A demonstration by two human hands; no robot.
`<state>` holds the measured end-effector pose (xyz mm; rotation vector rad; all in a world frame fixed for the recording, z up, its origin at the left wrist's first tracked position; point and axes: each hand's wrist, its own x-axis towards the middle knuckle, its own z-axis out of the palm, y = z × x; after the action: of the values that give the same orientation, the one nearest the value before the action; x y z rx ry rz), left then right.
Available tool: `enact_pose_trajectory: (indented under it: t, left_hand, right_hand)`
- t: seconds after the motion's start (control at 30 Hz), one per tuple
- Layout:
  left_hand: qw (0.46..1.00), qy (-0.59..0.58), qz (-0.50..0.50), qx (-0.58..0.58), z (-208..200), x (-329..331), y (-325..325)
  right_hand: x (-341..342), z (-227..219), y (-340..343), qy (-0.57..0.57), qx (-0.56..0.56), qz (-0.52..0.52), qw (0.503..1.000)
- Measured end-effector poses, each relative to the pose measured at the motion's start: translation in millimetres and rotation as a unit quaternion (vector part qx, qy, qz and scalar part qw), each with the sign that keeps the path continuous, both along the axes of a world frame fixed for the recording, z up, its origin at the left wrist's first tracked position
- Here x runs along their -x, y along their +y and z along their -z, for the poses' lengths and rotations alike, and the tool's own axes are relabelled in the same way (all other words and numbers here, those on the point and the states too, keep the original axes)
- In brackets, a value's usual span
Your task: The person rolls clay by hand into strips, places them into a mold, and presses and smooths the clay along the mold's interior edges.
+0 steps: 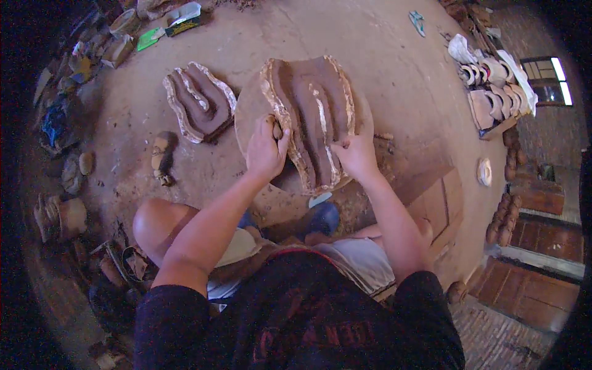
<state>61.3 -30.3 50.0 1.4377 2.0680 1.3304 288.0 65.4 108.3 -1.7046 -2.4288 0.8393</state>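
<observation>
In front of me a wavy-walled brown clay form (296, 92) rests on a round board (245, 123). Pale, rough strips run along its side walls and down a ridge in its middle. At the left wall my left hand (267, 151) is closed around a small brown lump of clay (277, 130). My right hand (357, 157) has its fingers pressed together at the lower right, between the ridge and the right wall; whatever they pinch is hidden. A smaller form of the same kind (206, 105) lies on the floor to the left.
A lumpy brown piece (162, 157) lies on the floor at left. Curved clay pieces (499, 102) are stacked at right, near a white oval object (485, 171). A brown board (435, 203) is beside my right knee. Clutter and a green dustpan-like item (150, 39) line the far left.
</observation>
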Motion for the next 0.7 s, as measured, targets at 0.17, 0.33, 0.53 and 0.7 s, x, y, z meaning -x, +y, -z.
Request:
enact_pose_trajectory:
  t: [0.17, 0.33, 0.53, 0.7]
  left_hand:
    - [1.0, -0.015, 0.004, 0.023, -1, 0, -1]
    - [1.0, -0.005, 0.008, 0.001, -1, 4, -2]
    - [0.999, -0.017, 0.006, 0.04, -2, -1, -1]
    - [1.0, 0.004, 0.007, 0.017, 5, 7, -1]
  right_hand:
    - [-11, -2, -37, -0.003, -0.052, 0.016, 0.999]
    - [-24, -12, -70, -0.039, -0.136, -0.016, 0.99]
    - [-38, -38, -38, 0.058, 0.055, 0.15, 0.985]
    - [-18, -34, 13, -0.002, -0.093, -0.152, 0.984]
